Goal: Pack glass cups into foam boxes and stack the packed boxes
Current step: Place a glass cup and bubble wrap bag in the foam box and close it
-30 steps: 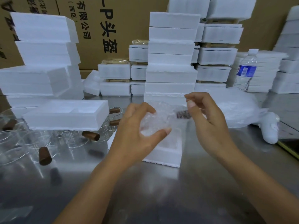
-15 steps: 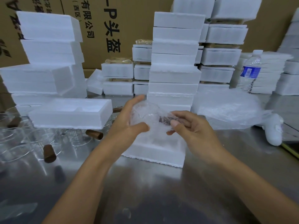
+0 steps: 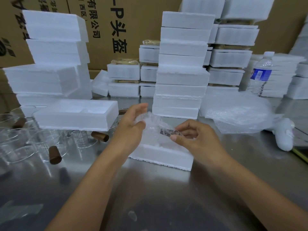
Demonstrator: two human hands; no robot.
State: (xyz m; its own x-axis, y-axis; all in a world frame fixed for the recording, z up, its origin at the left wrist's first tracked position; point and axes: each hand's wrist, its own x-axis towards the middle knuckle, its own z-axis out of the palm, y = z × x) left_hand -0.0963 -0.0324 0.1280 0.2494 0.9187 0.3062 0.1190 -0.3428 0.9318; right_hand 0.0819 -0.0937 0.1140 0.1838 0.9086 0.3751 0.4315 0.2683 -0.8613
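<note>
While the left hand [image 3: 131,125] cups the far left side of a bubble-wrapped cup [image 3: 153,127], the right hand [image 3: 195,139] pinches its brown handle end between thumb and fingers. The bundle sits between both hands, just above the open foam box [image 3: 160,155] on the steel table [image 3: 166,197]. The wrap blurs the glass; the box's cavity is hidden behind it.

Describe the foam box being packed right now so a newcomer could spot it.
Start at the tall foam stack mid-table. Just in front of it lies one open foam box, under both hands. Unlike its neighbours, it holds a bubble-wrapped cup.
</note>
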